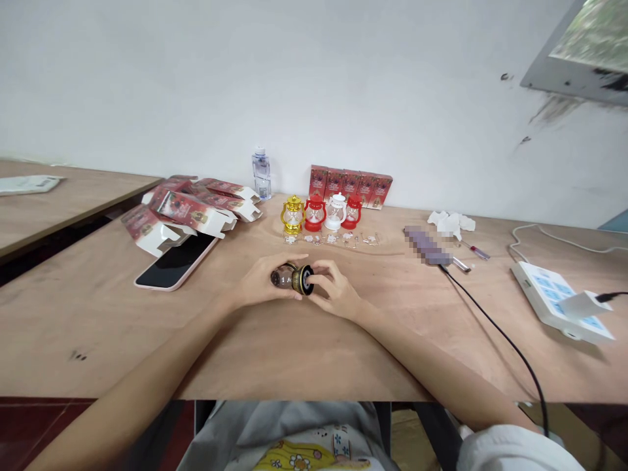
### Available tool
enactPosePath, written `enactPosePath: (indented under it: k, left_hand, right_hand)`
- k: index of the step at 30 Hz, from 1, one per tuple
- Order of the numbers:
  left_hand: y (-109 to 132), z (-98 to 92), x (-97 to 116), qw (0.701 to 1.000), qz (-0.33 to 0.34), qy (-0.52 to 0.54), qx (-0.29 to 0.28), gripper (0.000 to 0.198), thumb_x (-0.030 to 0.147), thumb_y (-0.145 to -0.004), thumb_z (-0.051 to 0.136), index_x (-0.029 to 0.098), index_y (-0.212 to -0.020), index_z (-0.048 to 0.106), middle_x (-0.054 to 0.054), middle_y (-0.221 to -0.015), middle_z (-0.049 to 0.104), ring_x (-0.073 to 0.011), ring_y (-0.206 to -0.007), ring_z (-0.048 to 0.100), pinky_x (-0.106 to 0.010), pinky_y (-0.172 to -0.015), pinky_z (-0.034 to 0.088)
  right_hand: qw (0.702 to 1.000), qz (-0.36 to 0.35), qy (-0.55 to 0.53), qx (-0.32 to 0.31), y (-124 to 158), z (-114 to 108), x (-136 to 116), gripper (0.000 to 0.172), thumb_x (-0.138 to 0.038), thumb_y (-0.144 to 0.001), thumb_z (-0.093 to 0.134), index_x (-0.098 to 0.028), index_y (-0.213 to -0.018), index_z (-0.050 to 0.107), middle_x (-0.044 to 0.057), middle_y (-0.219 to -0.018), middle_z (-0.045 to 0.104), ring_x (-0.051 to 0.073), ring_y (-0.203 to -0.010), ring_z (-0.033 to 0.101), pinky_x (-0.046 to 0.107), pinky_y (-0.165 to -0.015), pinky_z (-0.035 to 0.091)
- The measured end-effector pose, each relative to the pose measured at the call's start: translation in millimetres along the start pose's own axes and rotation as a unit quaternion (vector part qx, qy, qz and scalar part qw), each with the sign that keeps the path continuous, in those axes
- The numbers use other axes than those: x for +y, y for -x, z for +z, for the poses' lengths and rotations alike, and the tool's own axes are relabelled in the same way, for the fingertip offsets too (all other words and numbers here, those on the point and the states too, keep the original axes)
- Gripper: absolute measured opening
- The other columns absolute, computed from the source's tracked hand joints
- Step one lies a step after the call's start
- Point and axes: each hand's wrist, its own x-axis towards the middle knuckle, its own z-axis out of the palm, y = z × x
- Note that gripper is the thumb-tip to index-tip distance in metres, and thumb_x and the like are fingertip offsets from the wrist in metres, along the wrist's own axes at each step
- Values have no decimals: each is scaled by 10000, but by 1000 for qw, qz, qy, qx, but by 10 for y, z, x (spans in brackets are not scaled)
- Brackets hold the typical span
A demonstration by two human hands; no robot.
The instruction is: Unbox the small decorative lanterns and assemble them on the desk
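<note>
A small dark bronze lantern (pixel 284 277) lies on its side over the table, its base turned to the right. My left hand (pixel 260 281) is closed round its clear body, thumb below and fingers above. My right hand (pixel 336 291) bends toward the round black base, with fingertips at its underside; whether they pinch a small part there I cannot make out. Behind the hands stand a gold lantern (pixel 293 216), a red lantern (pixel 314 214), a white lantern (pixel 335 212) and another red lantern (pixel 352 212). Small clear-and-white pieces (pixel 331 240) lie in front of them.
Several red boxes (pixel 350 186) stand against the wall beside a water bottle (pixel 261 173). Opened red cartons (pixel 189 208) overlap a phone (pixel 174 265) at left. At right are crumpled tissue (pixel 451 222), a screwdriver (pixel 478 252), a blurred-out device (pixel 426 246) with a black cable, and a power strip (pixel 559 297).
</note>
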Motion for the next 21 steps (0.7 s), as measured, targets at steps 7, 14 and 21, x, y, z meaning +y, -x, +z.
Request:
enactPosePath:
  k: [7,14,21]
  left_hand:
    - [6,87,-38,995,18,-88,-52,758,604,-602,718,224,-1207,467,-75,-1129,603,-252,-1008,586,-382,-855,466]
    - [-10,83,10,988,27,-131,-81,652,650,-645,653,196,-1092,515,-60,-1033,607,-237,-958,589,-315,-779,458]
    - [2,83,11,989,10,-117,-89,635,648,-654,647,205,-1089,513,-61,-1050,600,-228,-949,592,-305,-768,462]
  right_hand:
    - [1000,15,9,-25,-22,-17,-20,238,-365,-805,620,-195,-934,515,108,-1077,435,187,-936,550,348,-824,528]
    - [999,19,19,-37,-10,-11,-20,236,-397,-805,615,-196,-887,524,100,-1072,455,172,-891,550,323,-783,531]
    - [998,18,16,-57,-7,-13,-19,238,-405,-826,586,-193,-911,520,107,-1092,454,175,-910,546,327,-799,527]
